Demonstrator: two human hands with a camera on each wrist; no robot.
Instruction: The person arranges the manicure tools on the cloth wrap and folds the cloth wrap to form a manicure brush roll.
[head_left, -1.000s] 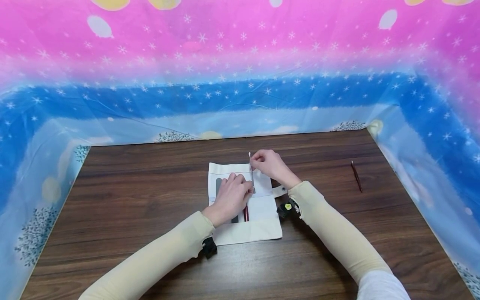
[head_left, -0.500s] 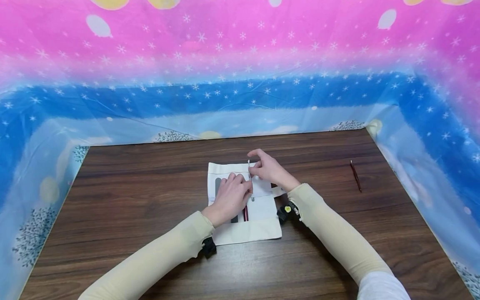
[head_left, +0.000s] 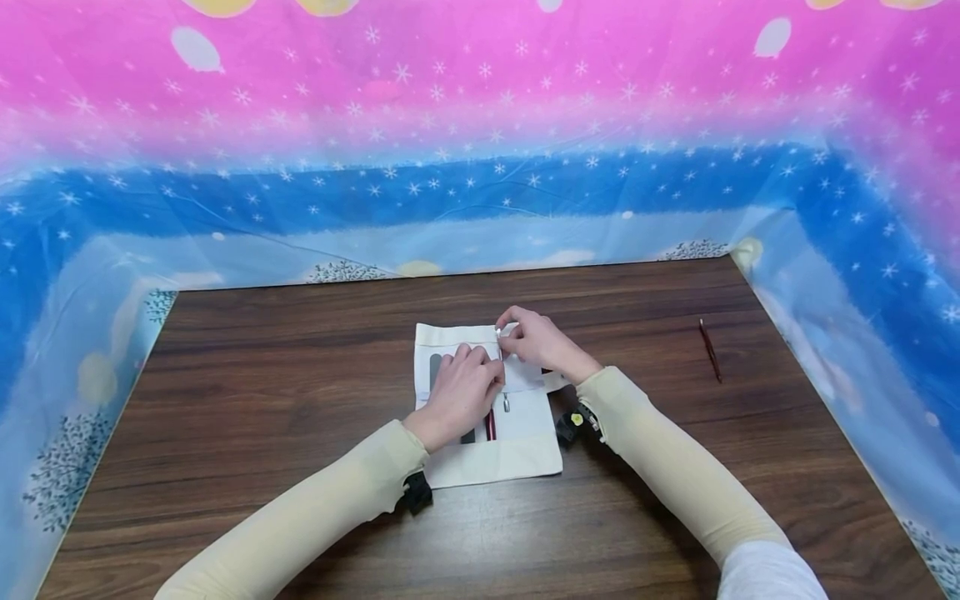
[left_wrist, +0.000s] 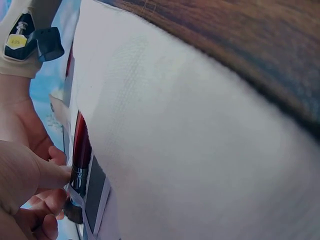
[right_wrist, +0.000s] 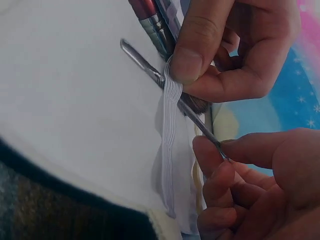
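A white cloth pouch [head_left: 517, 454] lies open on the wooden table [head_left: 285, 375]. My left hand [head_left: 467, 385] rests on it and pinches its white elastic band [right_wrist: 170, 120] up with thumb and finger. My right hand [head_left: 528, 337] pinches the top end of a thin metal tool [right_wrist: 150, 69], which runs under the lifted band. The tool's lower tip [head_left: 506, 405] shows below the band. A dark red brush [head_left: 491, 425] and a grey file [left_wrist: 96, 192] sit under the band beside it; the brush [left_wrist: 80, 145] lies against my left fingers [left_wrist: 30, 175].
Another dark red brush [head_left: 709, 350] lies loose on the table at the right. Starred blue and pink sheeting [head_left: 480, 125] walls the table at the back and both sides. Black wrist cameras [head_left: 572, 421] sit on both beige sleeves.
The metal tool has slid down through the elastic band toward me, and my right hand has come down with it. My left hand has stayed on the band.
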